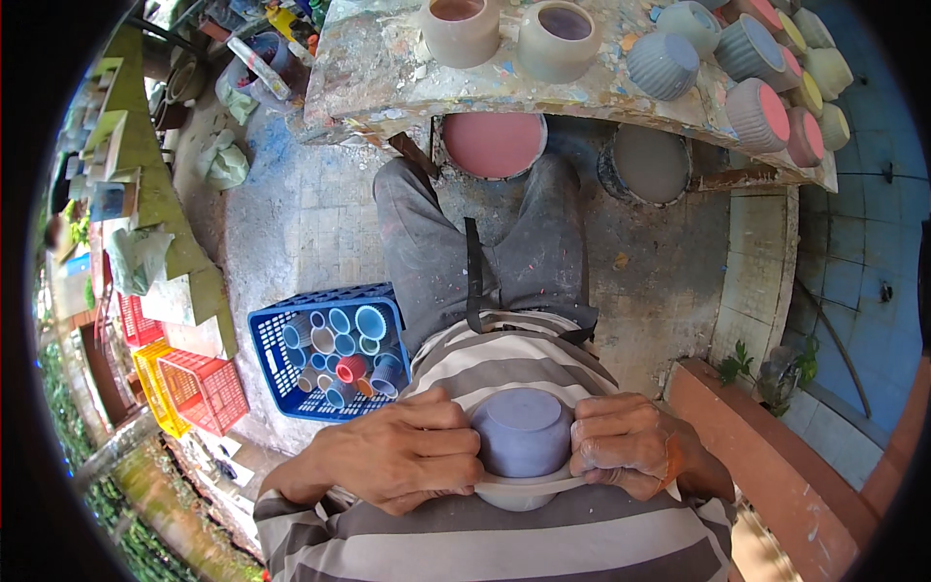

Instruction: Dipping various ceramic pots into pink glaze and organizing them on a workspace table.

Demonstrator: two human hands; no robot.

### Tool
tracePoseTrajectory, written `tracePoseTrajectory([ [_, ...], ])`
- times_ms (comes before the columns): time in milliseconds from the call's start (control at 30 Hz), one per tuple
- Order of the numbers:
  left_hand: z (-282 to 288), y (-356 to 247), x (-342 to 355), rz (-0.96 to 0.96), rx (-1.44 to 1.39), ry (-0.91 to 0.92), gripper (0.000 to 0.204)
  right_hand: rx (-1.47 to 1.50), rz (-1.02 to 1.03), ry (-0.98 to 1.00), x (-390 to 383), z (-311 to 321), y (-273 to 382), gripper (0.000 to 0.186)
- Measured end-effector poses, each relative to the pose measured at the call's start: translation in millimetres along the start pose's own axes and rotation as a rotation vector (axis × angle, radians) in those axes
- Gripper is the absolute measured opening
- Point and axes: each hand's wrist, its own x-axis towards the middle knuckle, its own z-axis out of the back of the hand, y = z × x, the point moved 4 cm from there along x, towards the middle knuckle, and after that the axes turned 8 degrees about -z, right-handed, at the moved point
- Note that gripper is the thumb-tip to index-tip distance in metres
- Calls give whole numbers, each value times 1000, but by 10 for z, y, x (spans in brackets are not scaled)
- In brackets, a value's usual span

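Observation:
A round lavender pot (pixel 524 425) with a flat face upward is held close against the person's striped shirt, resting in or on a pale rimmed piece (pixel 519 490); whether they are joined I cannot tell. My left hand (pixel 407 451) grips their left side with curled fingers, and my right hand (pixel 630 446) grips the right side the same way, with some pale smears on its fingers. The fingertips are partly hidden at the rim.
A paint-spattered table (pixel 369 58) ahead carries several coated pots (pixel 661 66). Beneath are buckets of pink (pixel 493 141) and grey (pixel 650 160) liquid. A blue crate (pixel 267 369) of cups stands left, red (pixel 204 388) and yellow crates beyond. An orange ledge (pixel 737 436) runs at right.

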Motion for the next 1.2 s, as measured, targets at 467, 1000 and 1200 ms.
tracePoseTrajectory([
  [467,-88,405,-157,429,-297,-190,50,-8,-390,-48,101,-44,-300,56],
  [1000,-68,947,-226,588,89,-664,28,-112,-286,-592,572,-48,-918,17],
  [1200,-167,1664,-293,642,108,-873,23,-257,-261,-760,819,-5,-1395,17],
])
